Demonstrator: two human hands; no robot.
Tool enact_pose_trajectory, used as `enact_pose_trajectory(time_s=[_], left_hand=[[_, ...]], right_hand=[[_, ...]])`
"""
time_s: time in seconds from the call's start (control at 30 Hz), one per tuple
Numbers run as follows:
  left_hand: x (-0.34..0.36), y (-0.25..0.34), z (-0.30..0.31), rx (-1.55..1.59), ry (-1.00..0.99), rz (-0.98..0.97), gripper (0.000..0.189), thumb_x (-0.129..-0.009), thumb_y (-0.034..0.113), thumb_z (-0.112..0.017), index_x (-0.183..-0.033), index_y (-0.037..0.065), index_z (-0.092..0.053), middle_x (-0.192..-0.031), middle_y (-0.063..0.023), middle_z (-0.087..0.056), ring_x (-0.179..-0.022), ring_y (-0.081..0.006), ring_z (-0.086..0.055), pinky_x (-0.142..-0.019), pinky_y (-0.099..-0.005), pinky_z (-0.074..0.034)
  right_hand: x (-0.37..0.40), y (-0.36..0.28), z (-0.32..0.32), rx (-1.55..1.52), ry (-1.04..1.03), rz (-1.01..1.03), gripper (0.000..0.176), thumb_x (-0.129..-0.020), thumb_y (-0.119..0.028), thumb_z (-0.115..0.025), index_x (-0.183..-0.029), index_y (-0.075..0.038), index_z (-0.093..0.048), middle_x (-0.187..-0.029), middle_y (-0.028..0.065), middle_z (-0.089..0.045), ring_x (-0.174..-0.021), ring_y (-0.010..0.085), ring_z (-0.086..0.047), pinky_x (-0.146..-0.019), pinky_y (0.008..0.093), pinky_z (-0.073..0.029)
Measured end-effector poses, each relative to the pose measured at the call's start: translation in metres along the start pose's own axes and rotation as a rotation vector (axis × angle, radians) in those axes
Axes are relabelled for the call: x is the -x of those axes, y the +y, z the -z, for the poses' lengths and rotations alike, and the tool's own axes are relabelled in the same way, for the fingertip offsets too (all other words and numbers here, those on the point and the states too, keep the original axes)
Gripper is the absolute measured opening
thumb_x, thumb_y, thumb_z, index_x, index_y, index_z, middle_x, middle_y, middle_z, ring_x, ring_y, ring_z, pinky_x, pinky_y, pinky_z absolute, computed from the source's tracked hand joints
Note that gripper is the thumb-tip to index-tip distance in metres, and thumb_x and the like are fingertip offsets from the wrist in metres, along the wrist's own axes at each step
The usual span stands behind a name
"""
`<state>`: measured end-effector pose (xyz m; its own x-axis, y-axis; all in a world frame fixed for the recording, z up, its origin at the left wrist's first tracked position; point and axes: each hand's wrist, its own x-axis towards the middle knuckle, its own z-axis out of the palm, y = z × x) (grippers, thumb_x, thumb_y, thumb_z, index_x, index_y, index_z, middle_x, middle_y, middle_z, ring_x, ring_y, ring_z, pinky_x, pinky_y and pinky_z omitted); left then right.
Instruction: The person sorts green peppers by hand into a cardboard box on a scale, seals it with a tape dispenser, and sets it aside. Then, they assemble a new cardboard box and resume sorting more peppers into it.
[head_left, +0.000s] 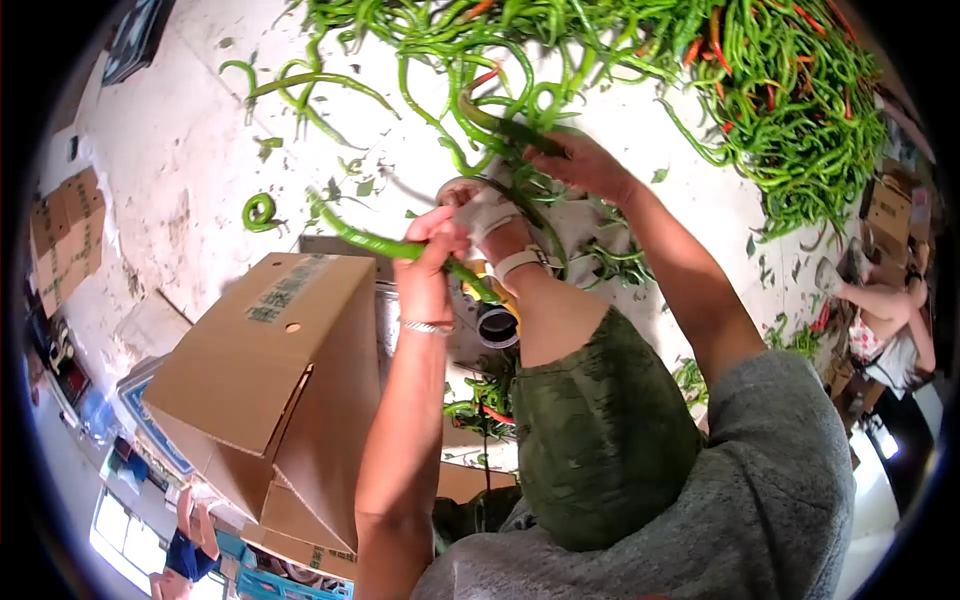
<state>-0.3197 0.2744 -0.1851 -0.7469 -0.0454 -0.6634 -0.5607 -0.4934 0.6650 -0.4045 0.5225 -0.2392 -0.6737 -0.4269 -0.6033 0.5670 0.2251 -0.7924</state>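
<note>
My left hand (432, 262) is closed around a long green pepper (365, 238), whose tip points to the upper left and whose other end shows below the hand. To the right, my right hand (580, 165) pinches a dark green pepper (515, 130) with a reddish, curved end. Both hands are above the pale floor, on either side of my sandalled foot (500, 225). Just above them spread loose long green peppers (430, 35), which join a big heap (800, 130) of green and some red ones at the upper right.
An open cardboard box (250, 350) stands left of my left forearm. Scattered leaves and a coiled pepper (258, 212) lie on the floor. Another cardboard box (68, 235) is at the far left. Other people sit at the right edge (880, 325) and lower left (190, 555).
</note>
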Motion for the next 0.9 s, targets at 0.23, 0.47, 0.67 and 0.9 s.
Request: enact_pose_trajectory(time_s=[0.23,0.47,0.67,0.9], left_hand=[[-0.022,-0.017,-0.016,0.12,-0.069,0.163,0.033,-0.091,0.02,-0.057,-0.121,0.007,-0.053,-0.108,-0.0051,-0.061,-0.093,-0.0146,-0.056,-0.076,-0.0293,-0.046],[-0.028,-0.004,0.014,0.479,-0.133,0.164,0.026,-0.089,0.028,-0.059,-0.108,0.01,-0.053,-0.109,-0.0127,-0.062,-0.102,-0.0277,-0.059,-0.08,-0.0463,-0.052],[-0.031,0.016,0.033,0.68,-0.143,-0.051,0.035,-0.09,0.036,-0.055,-0.118,0.015,-0.051,-0.101,-0.0085,-0.064,-0.102,-0.0345,-0.059,-0.091,-0.0572,-0.044],[-0.032,0.019,0.042,0.731,-0.186,-0.047,0.036,-0.091,0.037,-0.052,-0.12,0.016,-0.051,-0.097,-0.0077,-0.065,-0.102,-0.0333,-0.059,-0.092,-0.0617,-0.041]], right_hand=[[0.01,-0.021,-0.085,0.474,0.169,0.559,0.039,-0.083,-0.019,-0.062,-0.118,-0.004,-0.053,-0.108,0.0163,-0.058,-0.097,0.0328,-0.057,-0.084,0.0403,-0.045],[-0.03,0.02,-0.016,0.683,0.626,0.473,0.039,-0.084,-0.015,-0.059,-0.121,-0.006,-0.053,-0.124,0.0157,-0.051,-0.111,0.0315,-0.051,-0.095,0.0383,-0.04],[-0.098,0.031,0.023,1.293,0.528,0.344,0.057,-0.075,-0.025,-0.065,-0.129,-0.018,-0.048,-0.127,0.0195,-0.046,-0.114,0.0338,-0.046,-0.094,0.0409,-0.038],[-0.096,0.032,0.014,1.075,0.549,0.378,0.031,-0.077,-0.019,-0.059,-0.107,-0.016,-0.057,-0.093,0.0104,-0.052,-0.09,0.0314,-0.054,-0.079,0.0424,-0.043]])
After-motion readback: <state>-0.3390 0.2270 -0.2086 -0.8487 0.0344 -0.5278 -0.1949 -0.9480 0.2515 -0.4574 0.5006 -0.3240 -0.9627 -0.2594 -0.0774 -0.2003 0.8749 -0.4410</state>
